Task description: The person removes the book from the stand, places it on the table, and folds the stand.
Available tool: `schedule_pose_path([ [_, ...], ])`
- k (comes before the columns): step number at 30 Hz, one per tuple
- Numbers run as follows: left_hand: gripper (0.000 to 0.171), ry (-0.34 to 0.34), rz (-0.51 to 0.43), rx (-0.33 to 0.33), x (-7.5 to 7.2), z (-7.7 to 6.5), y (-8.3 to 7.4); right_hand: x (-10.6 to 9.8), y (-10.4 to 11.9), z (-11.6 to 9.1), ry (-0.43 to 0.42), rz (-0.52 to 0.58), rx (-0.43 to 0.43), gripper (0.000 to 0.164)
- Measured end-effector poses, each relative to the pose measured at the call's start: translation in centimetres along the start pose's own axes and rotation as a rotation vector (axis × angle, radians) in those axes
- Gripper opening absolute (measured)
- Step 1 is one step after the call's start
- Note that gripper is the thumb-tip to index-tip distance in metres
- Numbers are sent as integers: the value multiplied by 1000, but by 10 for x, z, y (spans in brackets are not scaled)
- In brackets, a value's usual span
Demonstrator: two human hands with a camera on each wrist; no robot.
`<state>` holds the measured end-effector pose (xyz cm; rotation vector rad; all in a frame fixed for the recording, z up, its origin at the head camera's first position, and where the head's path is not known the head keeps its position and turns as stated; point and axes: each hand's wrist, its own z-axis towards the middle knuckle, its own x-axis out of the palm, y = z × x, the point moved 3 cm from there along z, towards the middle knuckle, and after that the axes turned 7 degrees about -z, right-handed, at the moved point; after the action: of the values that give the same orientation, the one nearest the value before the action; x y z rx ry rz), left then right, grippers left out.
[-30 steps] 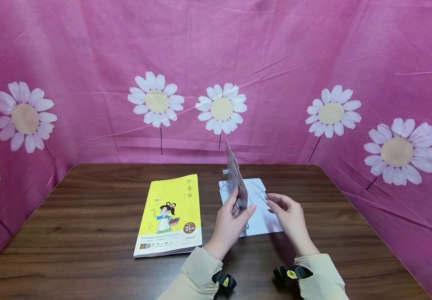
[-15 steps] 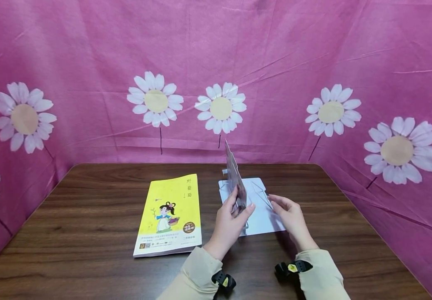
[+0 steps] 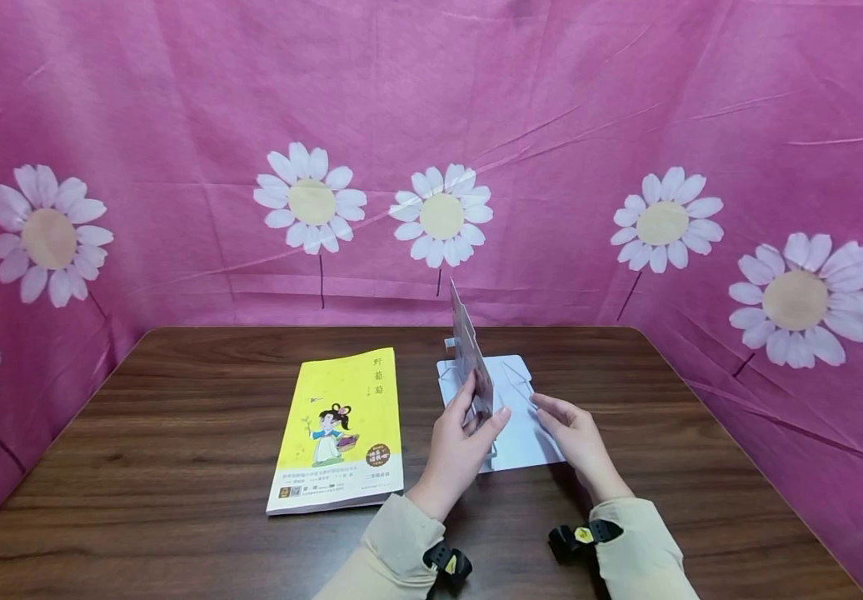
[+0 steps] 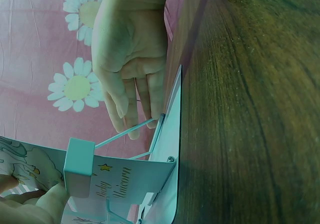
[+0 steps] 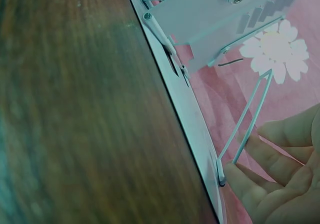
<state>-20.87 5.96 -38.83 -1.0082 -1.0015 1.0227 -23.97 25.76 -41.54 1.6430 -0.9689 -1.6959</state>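
Note:
A metal book stand with a pale base plate (image 3: 525, 437) stands on the table, its printed panel (image 3: 469, 354) raised almost upright. My left hand (image 3: 450, 450) grips the panel's near edge, thumb on the right face and fingers round the left. In the left wrist view the panel shows unicorn lettering and a white clip (image 4: 79, 166). My right hand (image 3: 577, 437) is at the plate's right side, its fairly straight fingers touching the thin wire support (image 5: 252, 117). That wire slants up from the plate, apart from the slotted back piece (image 5: 250, 21).
Left of the stand lies a yellow book (image 3: 337, 425) with a cartoon figure on its cover. The brown wooden table (image 3: 177, 442) meets a pink cloth (image 3: 551, 83) with daisies behind and at both sides. Both wrists wear black straps.
My right hand shifts slightly right, then back left and a little lower along the wire support. My left hand, the panel and the yellow book stay in place.

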Motion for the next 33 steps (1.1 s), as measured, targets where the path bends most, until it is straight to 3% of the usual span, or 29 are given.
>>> schedule_pose_path([
  [33, 70, 2, 13, 10, 1, 0, -1, 8, -2, -3, 163, -133, -145, 34],
])
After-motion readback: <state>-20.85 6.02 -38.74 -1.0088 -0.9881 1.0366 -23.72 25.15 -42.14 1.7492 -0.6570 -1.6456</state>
